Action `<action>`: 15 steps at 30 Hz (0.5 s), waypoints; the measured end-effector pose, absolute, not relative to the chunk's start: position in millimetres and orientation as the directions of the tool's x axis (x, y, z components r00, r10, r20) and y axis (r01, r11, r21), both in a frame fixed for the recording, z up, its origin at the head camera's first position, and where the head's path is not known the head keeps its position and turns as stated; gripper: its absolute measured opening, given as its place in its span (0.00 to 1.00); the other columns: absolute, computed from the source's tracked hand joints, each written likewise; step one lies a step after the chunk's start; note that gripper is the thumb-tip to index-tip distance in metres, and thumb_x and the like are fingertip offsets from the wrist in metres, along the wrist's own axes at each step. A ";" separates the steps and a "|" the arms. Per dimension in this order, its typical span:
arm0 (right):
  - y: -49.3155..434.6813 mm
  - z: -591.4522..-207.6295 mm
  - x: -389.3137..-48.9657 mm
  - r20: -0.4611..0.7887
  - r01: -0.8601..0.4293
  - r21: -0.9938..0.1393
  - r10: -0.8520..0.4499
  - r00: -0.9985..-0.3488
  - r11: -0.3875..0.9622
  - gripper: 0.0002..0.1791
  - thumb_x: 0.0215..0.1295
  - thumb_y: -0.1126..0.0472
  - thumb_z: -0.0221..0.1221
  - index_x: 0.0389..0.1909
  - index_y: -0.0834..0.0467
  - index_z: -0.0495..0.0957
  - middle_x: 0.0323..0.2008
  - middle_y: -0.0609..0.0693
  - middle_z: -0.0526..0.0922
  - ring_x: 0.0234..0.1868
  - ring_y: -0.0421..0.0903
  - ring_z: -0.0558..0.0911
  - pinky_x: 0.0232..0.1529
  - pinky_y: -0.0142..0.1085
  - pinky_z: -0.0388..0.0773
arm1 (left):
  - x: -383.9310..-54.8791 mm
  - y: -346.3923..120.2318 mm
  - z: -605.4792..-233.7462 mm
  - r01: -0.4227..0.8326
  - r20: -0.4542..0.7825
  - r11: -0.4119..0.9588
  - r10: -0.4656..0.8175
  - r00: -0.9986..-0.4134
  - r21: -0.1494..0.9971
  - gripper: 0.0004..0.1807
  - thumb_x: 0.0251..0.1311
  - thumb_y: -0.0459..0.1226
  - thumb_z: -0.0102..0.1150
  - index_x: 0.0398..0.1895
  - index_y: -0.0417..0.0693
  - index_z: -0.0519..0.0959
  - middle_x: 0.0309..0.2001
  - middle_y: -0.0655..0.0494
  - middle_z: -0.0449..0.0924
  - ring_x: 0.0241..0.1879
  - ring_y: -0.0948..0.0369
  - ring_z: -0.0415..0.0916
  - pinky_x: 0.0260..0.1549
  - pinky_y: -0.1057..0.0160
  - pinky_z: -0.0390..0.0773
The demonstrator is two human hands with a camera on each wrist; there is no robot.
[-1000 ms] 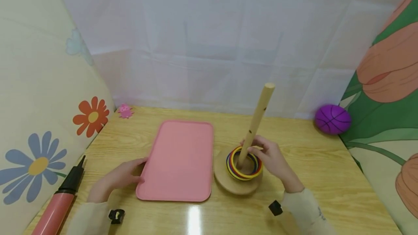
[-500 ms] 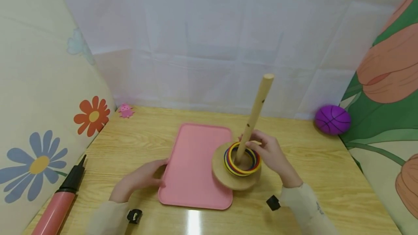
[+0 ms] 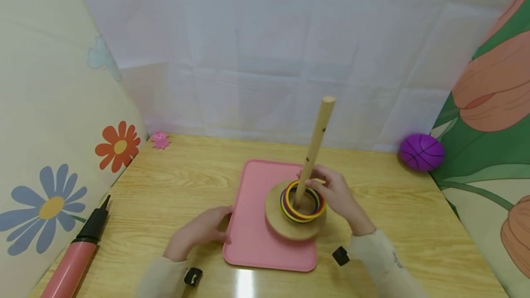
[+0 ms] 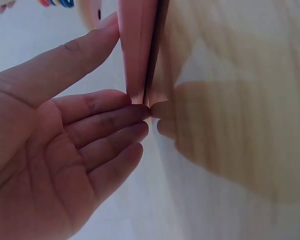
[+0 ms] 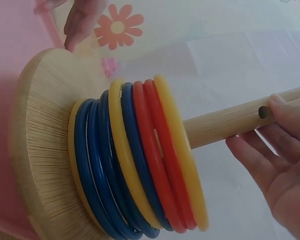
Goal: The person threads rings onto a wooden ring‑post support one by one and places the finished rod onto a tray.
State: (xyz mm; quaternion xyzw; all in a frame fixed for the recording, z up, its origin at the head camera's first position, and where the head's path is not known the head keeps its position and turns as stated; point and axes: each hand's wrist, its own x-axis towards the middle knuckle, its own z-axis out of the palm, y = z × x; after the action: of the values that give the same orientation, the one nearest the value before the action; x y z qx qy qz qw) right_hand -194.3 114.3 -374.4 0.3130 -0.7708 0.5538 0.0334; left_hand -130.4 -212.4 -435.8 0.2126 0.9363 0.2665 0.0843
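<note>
My right hand (image 3: 336, 194) holds the wooden post (image 3: 316, 139) of a ring toss stand, thumb and fingers around it above the rings. Several yellow, red and blue rings (image 5: 152, 160) are stacked round the post on its round base (image 3: 276, 217). In the head view the base overlaps the right half of a pink rectangular tray (image 3: 250, 224). At the tray's left edge is my left hand (image 3: 200, 230). Its fairly straight fingers touch the side wall in the left wrist view, with the thumb (image 4: 92, 50) against the edge higher up.
A pink and black pump-like tube (image 3: 74, 256) lies along the table's left side. A small pink toy (image 3: 160, 140) sits in the back left corner. At the back right is a purple ball (image 3: 421, 152). A white cloth (image 3: 269, 59) hangs behind the table.
The tray has slid to the right with my left hand at its edge. My right hand has brought the stand slightly left, and its base now overlaps the tray.
</note>
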 end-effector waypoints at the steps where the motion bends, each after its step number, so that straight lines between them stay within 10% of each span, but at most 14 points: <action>1: 113.9 -375.2 -194.8 0.395 -0.517 -0.834 -0.444 -0.804 0.194 0.14 0.66 0.66 0.57 0.49 0.70 0.78 0.46 0.65 0.85 0.44 0.30 0.81 0.46 0.28 0.84 | -130.2 -210.1 -435.5 0.363 -0.041 0.765 0.452 -0.891 0.532 0.43 0.42 0.37 0.74 0.60 0.22 0.68 0.58 0.29 0.74 0.60 0.36 0.71 0.62 0.39 0.69; 15: 108.3 -390.8 -199.2 0.343 -0.466 -0.860 -0.441 -0.830 0.208 0.15 0.66 0.64 0.58 0.52 0.66 0.78 0.47 0.67 0.84 0.45 0.33 0.82 0.47 0.28 0.83 | -128.8 -194.0 -438.7 0.377 -0.034 0.741 0.473 -0.880 0.556 0.42 0.44 0.39 0.74 0.62 0.28 0.69 0.60 0.33 0.74 0.61 0.38 0.71 0.64 0.40 0.68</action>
State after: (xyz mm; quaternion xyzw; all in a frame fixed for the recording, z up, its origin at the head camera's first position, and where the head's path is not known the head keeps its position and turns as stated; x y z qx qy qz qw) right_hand -199.2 108.3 -390.8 0.2916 -0.7770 0.5577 0.0111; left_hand -128.8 -194.0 -438.7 0.2286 0.9290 0.2777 0.0867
